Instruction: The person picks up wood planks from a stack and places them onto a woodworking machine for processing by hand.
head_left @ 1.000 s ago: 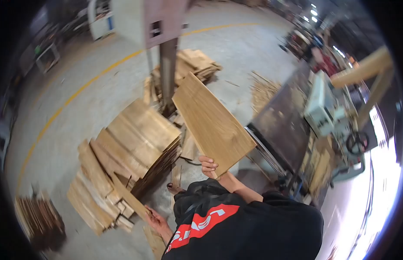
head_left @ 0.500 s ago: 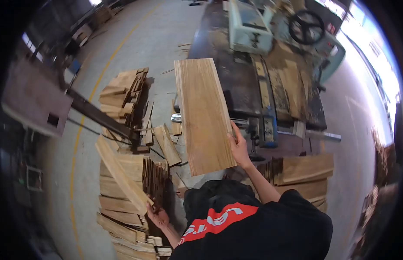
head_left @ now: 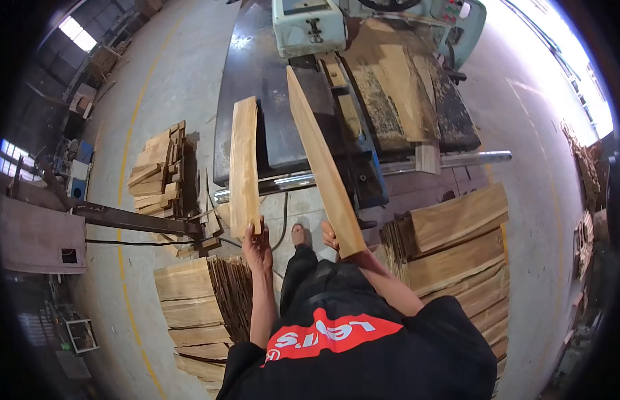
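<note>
My left hand [head_left: 258, 248] grips the near end of a narrow wooden board [head_left: 244, 167], whose far part reaches over the edge of the dark machine table [head_left: 276, 127]. To the right, my right hand [head_left: 331, 237] is closed around the near part of a wider wooden board [head_left: 323, 160]. That board is turned steeply, so mostly its long narrow side and part of one face show. Its far tip points toward the pale green machine housing [head_left: 308, 30]. The two boards are apart from each other.
Stacked boards lie at lower left [head_left: 184, 280] and at right [head_left: 460, 220]. Another wood pile [head_left: 153, 163] sits on the floor at left, near a metal beam [head_left: 136, 219]. A shiny rail [head_left: 463, 159] runs along the table's front. Blue-edged guide bar [head_left: 373, 167] crosses the table.
The wide board has turned from face-up to nearly edge-on. My left hand has raised the narrow board from the lower-left stack to the table's front edge. The view has shifted nearer the table.
</note>
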{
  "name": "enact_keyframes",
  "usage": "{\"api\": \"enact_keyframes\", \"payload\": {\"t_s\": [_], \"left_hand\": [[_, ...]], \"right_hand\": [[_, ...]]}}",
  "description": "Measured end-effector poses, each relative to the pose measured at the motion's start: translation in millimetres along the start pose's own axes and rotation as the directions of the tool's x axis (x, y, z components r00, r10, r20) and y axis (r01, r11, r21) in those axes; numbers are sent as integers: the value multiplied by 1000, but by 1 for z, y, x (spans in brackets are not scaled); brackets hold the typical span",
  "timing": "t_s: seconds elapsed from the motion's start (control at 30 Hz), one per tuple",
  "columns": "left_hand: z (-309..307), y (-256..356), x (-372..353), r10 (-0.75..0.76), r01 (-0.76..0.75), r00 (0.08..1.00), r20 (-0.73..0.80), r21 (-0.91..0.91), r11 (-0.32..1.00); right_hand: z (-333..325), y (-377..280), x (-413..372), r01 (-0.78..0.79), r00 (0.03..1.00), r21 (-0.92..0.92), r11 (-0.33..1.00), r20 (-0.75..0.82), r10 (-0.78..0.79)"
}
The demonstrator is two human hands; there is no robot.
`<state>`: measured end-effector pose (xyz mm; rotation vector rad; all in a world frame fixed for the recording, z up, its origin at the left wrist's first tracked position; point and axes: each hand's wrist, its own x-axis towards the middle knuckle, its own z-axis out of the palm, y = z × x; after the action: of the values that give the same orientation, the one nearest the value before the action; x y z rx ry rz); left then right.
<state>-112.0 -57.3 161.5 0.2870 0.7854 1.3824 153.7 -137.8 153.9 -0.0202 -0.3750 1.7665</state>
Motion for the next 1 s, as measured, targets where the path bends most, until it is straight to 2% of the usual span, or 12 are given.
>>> {"api": "enact_keyframes", "payload": {"t_s": [0.1,0.13,0.33,0.4,0.47,0.5,0.57,0.63,0.67,0.73,0.87,1.0], "left_hand": [[13,-20,13,-20,20,999,-25,-21,1000],[19,-22,17,-27,27,999,-30,-30,999],[39,-21,68,-154,154,988,-2,-9,988],[38,-22,83,-196,195,981,0,85,977],[44,-13,83,-233,223,972,25,211,952],[41,-4,78,-367,341,929,53,270,901],[74,13,35,-348,332,935,-71,523,785],[83,10,-4,-3,-153,982,189,807,570],[111,25,-13,29,-347,935,353,897,273],[170,54,-20,-75,-606,776,626,707,-366],[185,37,43,-318,-562,825,468,613,-555],[181,18,74,-388,-635,770,507,667,-389]], "right_hand": [[-6,3,10,-72,978,138,988,203,43],[-1,5,9,-31,998,151,988,61,21],[-7,23,65,-117,993,331,936,64,102],[-28,33,93,-184,982,353,917,115,153],[-65,56,121,-197,963,431,880,251,93],[-75,63,133,-211,947,465,860,316,62],[-59,60,145,-198,954,543,816,298,33],[-33,51,151,-182,968,629,756,250,24],[-45,61,162,-222,947,653,724,321,1],[-49,70,169,-230,947,663,712,322,6],[-52,75,177,-196,968,630,751,246,46],[-52,62,167,-119,991,527,841,4,137]]}}
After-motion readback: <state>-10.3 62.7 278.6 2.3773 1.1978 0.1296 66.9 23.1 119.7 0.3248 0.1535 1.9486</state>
